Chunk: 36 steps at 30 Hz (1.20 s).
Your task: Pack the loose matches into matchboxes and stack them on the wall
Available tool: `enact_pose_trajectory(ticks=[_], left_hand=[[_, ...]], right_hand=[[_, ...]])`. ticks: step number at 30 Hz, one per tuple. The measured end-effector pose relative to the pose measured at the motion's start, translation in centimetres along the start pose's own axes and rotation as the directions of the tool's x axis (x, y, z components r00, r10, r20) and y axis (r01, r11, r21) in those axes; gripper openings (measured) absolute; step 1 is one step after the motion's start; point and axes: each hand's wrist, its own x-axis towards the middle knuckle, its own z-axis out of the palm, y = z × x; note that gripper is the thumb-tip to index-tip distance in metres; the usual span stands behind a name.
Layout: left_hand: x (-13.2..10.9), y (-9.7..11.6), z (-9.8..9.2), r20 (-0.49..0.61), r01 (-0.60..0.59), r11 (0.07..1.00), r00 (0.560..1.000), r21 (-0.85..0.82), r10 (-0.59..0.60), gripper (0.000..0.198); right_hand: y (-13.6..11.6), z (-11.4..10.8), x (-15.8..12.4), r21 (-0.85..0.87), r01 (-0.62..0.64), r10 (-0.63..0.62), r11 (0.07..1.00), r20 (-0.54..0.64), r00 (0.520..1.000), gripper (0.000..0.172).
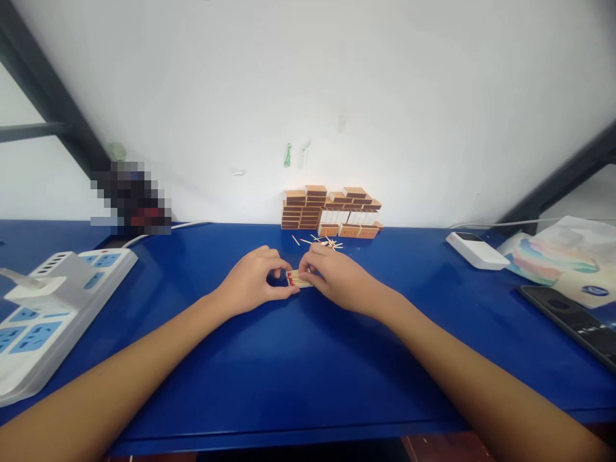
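A small matchbox tray (pixel 299 283) with red-tipped matches in it lies on the blue table. My left hand (pixel 260 277) grips the tray's left end between thumb and fingers. Over the tray's right part, my right hand (pixel 332 273) has thumb and index finger pinched together; whether a match is between them is hidden. Just beyond my hands, loose matches (pixel 332 243) lie in a small heap, with a single one to their left. Stacked matchboxes (pixel 303 212) stand against the wall behind them.
On the left of the blue table (pixel 269 385) lies a white power strip (pixel 101 289) with a plug in it. A white device (pixel 476 250), a plastic packet (pixel 553 253) and a dark phone (pixel 572 321) are at the right. Cables run along the wall.
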Motion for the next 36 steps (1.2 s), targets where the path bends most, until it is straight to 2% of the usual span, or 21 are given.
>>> enact_pose_trajectory(ticks=[3, 7, 9, 11, 13, 16, 20, 23, 28, 31, 33, 36], left_hand=[[0.1, 0.0, -0.4, -0.011, 0.007, 1.000, 1.000, -0.007, -0.007, 0.025], [0.3, -0.2, -1.1, -0.131, 0.034, 0.999, 0.991, -0.030, -0.038, 0.026], [0.4, -0.4, -1.3, -0.111, 0.052, 0.998, 0.992, -0.033, -0.055, 0.027], [0.4, -0.7, -1.5, -0.056, 0.060, 0.998, 0.997, -0.033, -0.062, 0.029], [0.5, -1.1, -1.6, -0.065, 0.073, 0.997, 0.995, -0.032, -0.075, 0.028], [0.6, -1.7, -1.6, -0.107, 0.091, 0.995, 0.990, -0.029, -0.094, 0.027], [0.5, -2.2, -1.5, -0.051, 0.102, 0.995, 0.993, -0.019, -0.103, 0.029], [0.5, -2.5, -1.3, -0.053, 0.127, 0.992, 0.991, -0.005, -0.127, 0.029], [0.5, -2.9, -1.1, -0.016, 0.148, 0.989, 0.989, -0.001, -0.148, 0.028], [0.5, -2.9, -1.0, -0.020, 0.152, 0.988, 0.988, 0.003, -0.152, 0.028], [0.5, -2.9, -1.0, -0.020, 0.150, 0.989, 0.989, 0.012, -0.149, 0.028], [0.5, -2.9, -1.0, -0.009, 0.142, 0.990, 0.990, 0.021, -0.142, 0.027]], right_hand=[[1.1, -0.5, 0.3, 0.039, -0.034, 0.036, 0.999, -0.061, 0.997, 0.011], [4.4, -1.3, 0.8, 0.003, -0.189, 0.185, 0.982, -0.227, 0.956, 0.014], [5.8, -1.6, 1.2, -0.008, -0.225, 0.218, 0.974, -0.218, 0.951, 0.015], [6.7, -1.8, 1.9, -0.016, -0.209, 0.204, 0.978, -0.155, 0.967, 0.014], [6.8, -1.8, 2.9, -0.036, -0.186, 0.183, 0.982, -0.087, 0.979, 0.014], [6.4, -1.7, 5.0, -0.120, -0.228, 0.229, 0.966, -0.001, 0.973, 0.014], [5.5, -1.8, 7.5, -0.260, -0.269, 0.310, 0.927, 0.135, 0.941, 0.012], [5.1, -2.0, 8.2, -0.312, -0.253, 0.315, 0.916, 0.166, 0.935, 0.015], [4.1, -2.4, 7.4, -0.324, -0.193, 0.259, 0.926, 0.174, 0.950, 0.016], [2.2, -2.1, 6.2, -0.269, -0.083, 0.129, 0.960, 0.160, 0.979, 0.016], [0.6, -1.7, 5.4, -0.257, -0.007, 0.057, 0.966, 0.188, 0.981, 0.014], [-1.1, -1.2, 4.6, -0.309, 0.011, 0.064, 0.951, 0.232, 0.971, 0.013]])
